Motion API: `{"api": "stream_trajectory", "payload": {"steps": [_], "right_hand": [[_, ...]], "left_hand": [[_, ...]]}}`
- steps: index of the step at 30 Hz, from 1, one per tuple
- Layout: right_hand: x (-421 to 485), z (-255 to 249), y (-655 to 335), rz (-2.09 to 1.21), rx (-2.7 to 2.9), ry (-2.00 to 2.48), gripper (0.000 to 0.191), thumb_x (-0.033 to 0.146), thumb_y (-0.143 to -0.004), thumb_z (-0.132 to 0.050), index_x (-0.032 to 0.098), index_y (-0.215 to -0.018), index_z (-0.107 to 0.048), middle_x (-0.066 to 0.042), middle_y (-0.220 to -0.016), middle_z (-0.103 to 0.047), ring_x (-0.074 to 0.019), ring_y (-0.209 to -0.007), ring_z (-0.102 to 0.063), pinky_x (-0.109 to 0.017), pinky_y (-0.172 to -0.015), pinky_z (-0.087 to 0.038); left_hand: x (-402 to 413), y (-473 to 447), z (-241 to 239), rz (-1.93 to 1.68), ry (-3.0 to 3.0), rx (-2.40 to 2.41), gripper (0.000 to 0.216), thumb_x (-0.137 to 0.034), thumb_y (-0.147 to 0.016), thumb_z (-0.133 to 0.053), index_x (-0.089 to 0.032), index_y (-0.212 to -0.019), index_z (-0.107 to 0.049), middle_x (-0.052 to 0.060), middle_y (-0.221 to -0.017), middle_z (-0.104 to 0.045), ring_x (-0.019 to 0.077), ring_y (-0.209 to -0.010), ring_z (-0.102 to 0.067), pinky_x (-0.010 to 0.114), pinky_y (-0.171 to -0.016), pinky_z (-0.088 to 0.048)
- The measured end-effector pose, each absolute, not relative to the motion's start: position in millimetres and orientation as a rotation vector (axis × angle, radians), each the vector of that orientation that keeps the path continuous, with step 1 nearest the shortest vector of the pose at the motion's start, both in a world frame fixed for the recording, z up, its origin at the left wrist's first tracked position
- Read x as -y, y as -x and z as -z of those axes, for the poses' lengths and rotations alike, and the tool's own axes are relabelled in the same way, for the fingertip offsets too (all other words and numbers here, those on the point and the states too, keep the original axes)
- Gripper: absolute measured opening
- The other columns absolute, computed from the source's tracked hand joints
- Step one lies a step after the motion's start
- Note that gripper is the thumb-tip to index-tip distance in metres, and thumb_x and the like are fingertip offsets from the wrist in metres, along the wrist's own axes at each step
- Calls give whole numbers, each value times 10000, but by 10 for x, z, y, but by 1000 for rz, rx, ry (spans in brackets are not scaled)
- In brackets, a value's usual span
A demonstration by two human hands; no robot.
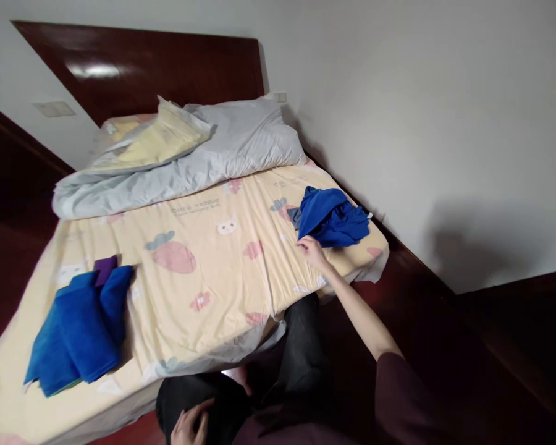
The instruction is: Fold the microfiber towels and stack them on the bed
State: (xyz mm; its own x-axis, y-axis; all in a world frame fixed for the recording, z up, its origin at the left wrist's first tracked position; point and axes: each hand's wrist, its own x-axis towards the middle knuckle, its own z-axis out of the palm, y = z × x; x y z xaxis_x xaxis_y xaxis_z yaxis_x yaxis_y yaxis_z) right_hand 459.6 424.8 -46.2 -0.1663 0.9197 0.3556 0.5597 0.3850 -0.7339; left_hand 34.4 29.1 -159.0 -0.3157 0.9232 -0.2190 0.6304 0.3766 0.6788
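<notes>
At the right side of the bed, my right hand [311, 250] pinches the near left edge of a crumpled blue cloth [336, 216]. A bit of grey cloth [294, 216] pokes out at the left of that heap. Low in the view, my left hand [191, 426] rests on my dark trousers, its fingers partly spread and holding nothing. On the left part of the bed lie folded blue cloths [81, 327], overlapping one another, with a folded purple cloth [105, 270] showing behind them.
The bed's yellow sheet [222, 266] has strawberry and rabbit prints. A grey quilt [245, 139] with a pale yellow side lies bunched near the dark wooden headboard [167, 65]. A white wall [421, 136] stands close on the right.
</notes>
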Motion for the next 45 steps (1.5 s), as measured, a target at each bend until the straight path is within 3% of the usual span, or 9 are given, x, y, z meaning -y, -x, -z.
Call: {"api": "stream_trajectory", "payload": {"steps": [5,9,13,17,22,28,32,36,45], "right_hand": [[-2996,747,-3176,-774,2243,823,264,63,-904,-610,243,-877,-801,-35,-946,-773,-217,-971,-632,-389,-968,-499],[-1855,1057,-2221,-1003,2211,726,289,78,-915,-622,298,-917,-809,-19,-958,-781,-242,-1092,-635,-435,-1009,-497],[-1241,1057,-1820,-1231,1944,871,360,89,-949,-530,291,-1066,-805,-47,-1041,-776,-233,-1001,-693,-406,-939,-576],[-1220,937,-1915,-1387,1955,624,459,107,-975,-437,300,-1250,-748,-39,-1187,-757,-214,-1131,-700,-401,-1037,-564],[-1435,1027,-2336,-1044,1894,983,407,191,-988,-507,326,-1318,-703,-74,-1234,-718,-261,-1182,-649,-476,-1074,-526],[-1691,1105,-2522,-808,2161,1074,432,249,-850,-754,280,-1280,-720,-99,-1282,-676,-297,-1201,-604,-492,-1084,-483],[-1654,1117,-2300,-729,2232,991,366,123,-872,-638,253,-1195,-750,-75,-1244,-713,-257,-1172,-620,-440,-1062,-475],[-1767,1166,-2224,-624,2079,1067,428,21,-873,-449,214,-1086,-766,-78,-1105,-764,-232,-1070,-658,-411,-1006,-496],[-2037,876,-2973,-124,1944,1103,308,225,-1025,-452,181,-976,-753,-89,-809,-750,-190,-753,-729,-307,-779,-582]], "left_hand": [[-430,-713,1339,-873,-1020,-1937,503,-628,-796,-577,-233,-1041,-769,78,-1134,-785,340,-1132,-714,453,-1009,-568],[-593,-987,1202,-1170,-925,-1789,511,-542,-791,-692,-202,-1170,-654,124,-1227,-728,322,-1161,-696,428,-972,-587],[-587,-984,1160,-1314,-833,-1949,540,-465,-709,-747,-170,-1135,-596,132,-1058,-738,308,-989,-728,447,-880,-601],[-503,-899,1087,-1322,-791,-1999,422,-495,-837,-640,-168,-1105,-630,110,-1018,-748,268,-947,-722,385,-859,-585],[-496,-845,1027,-1383,-739,-1914,383,-505,-924,-548,-164,-1038,-680,69,-930,-731,231,-883,-679,324,-825,-547],[-491,-811,962,-1446,-685,-1836,388,-505,-951,-518,-163,-917,-698,30,-843,-708,194,-801,-639,270,-756,-506],[-491,-813,835,-1362,-836,-1880,369,-443,-966,-491,-166,-982,-735,36,-856,-742,194,-782,-661,269,-732,-505],[-414,-677,779,-1287,-1011,-2074,304,-318,-940,-483,-180,-1040,-735,54,-915,-753,187,-761,-672,279,-715,-516],[-259,-77,577,-1141,-1404,-2498,248,-122,-791,-542,-221,-966,-688,56,-908,-707,222,-863,-652,309,-757,-490]]}}
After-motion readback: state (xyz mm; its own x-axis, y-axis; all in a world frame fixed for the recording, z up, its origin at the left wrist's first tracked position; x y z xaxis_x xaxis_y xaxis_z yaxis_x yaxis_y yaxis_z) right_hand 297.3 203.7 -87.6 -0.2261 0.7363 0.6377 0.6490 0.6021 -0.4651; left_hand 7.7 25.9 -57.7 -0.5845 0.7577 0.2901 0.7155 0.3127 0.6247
